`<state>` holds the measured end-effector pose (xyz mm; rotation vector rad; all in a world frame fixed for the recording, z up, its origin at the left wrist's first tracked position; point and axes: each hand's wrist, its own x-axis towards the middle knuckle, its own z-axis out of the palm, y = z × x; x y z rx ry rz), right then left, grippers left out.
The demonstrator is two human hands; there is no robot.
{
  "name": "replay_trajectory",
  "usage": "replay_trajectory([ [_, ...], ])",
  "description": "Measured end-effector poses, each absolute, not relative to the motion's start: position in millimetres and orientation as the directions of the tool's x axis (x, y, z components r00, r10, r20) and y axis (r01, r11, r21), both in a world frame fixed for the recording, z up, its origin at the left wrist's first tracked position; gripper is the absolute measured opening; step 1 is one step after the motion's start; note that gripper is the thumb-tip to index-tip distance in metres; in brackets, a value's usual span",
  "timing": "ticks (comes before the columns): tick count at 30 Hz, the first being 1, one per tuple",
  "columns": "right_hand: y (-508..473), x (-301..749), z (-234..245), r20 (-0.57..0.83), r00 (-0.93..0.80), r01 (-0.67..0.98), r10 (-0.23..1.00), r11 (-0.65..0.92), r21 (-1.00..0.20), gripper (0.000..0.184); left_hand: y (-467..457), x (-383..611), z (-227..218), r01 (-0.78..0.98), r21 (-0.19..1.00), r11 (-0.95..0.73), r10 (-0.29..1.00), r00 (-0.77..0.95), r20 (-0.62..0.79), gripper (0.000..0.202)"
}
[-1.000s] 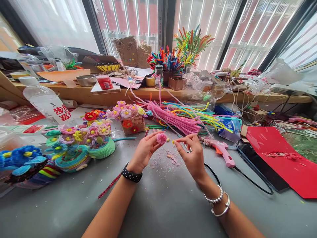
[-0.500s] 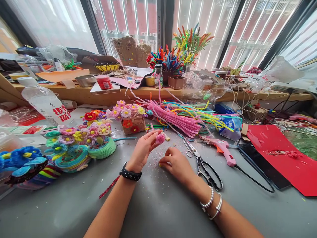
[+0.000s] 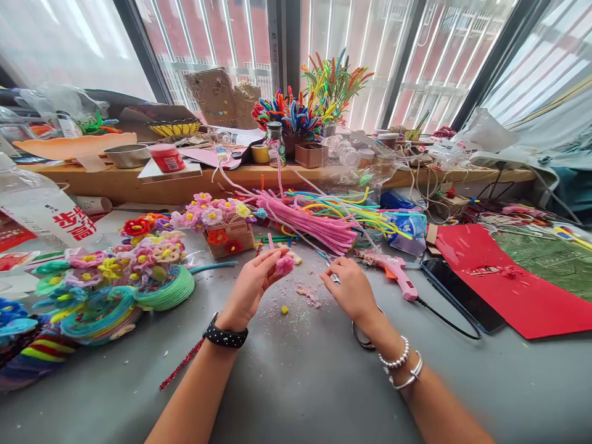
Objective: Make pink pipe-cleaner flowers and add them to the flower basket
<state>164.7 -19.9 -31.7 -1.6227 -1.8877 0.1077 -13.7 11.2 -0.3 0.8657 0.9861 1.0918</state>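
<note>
Pinched in the left hand point(image 3: 250, 288), fingertips closed on petals: pink fuzzy flower point(image 3: 285, 265), above the grey table point(image 3: 277, 398). Beneath the right hand point(image 3: 355, 291), fingers bent: scissors point(image 3: 335, 279), partly hidden; gripped or not, impossible to tell. Between, lower: loose yellow piece point(image 3: 284, 310). Farther right: pink glue gun point(image 3: 400, 275). Probable step: taking up the scissors. Called for next: secure finger-hold, flower uncrushed.

Your light is bright daylight from the windows point(image 3: 208, 43) at the rear; expect near-white glare in the upper left panes. Your tabletop point(image 3: 277, 394) shows a soft sheen and weak, diffuse shadows. Wide-angle distortion tilts the window frames point(image 3: 142, 49) outward and stretches the bottle point(image 3: 46, 209) at your left edge.
</note>
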Motion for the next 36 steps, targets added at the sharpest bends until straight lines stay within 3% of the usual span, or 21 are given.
replay_trajectory([
  [3, -30.7, 198.4, -32.9, 0.389, 0.047, 0.841, 0.92, 0.174, -0.512, 0.022, 10.3, -13.2, 0.4, -0.268, 0.93, 0.25, 0.964, 0.156, -0.214, 0.026],
  [6, -44.3, 240.8, -35.9, 0.407, 0.246, 0.816, 0.88, 0.039, -0.577, 0.029, 9.8, -12.7, -0.5, -0.256, 0.938, 0.232, 0.966, 0.174, -0.192, 0.029],
  [11, -56.3, 298.8, -44.5, 0.312, 0.474, 0.825, 0.824, -0.292, -0.484, 0.033, 9.5, -11.7, -0.9, -0.275, 0.934, 0.228, 0.968, 0.165, -0.188, 0.031],
  [15, -57.6, 312.5, -49.9, 0.122, 0.481, 0.792, 0.868, -0.37, -0.486, 0.029, 8.6, -11.2, 1.6, -0.279, 0.932, 0.233, 0.968, 0.159, -0.195, 0.029],
  [23, -47.4, 320.0, -44.1, -0.007, 0.49, 0.784, 0.872, -0.443, -0.435, 0.034, 8.9, -10.8, 0.4, -0.273, 0.936, 0.222, 0.972, 0.14, -0.19, 0.031],
  [28, -33.9, 328.8, -39.4, -0.126, 0.469, 0.808, 0.874, -0.482, -0.339, 0.037, 6.5, -8.0, 0.5, -0.259, 0.942, 0.215, 0.973, 0.139, -0.184, 0.028],
  [33, -23.5, 311.5, -38.0, -0.135, 0.464, 0.838, 0.875, -0.483, -0.254, 0.046, 5.4, -6.3, 1.3, -0.206, 0.959, 0.193, 0.978, 0.125, -0.17, 0.022],
  [36, -21.2, 301.2, -40.1, -0.159, 0.476, 0.825, 0.865, -0.501, -0.26, 0.049, 6.9, -5.9, -2.6, -0.128, 0.984, 0.124, 0.989, 0.101, -0.112, 0.02],
])
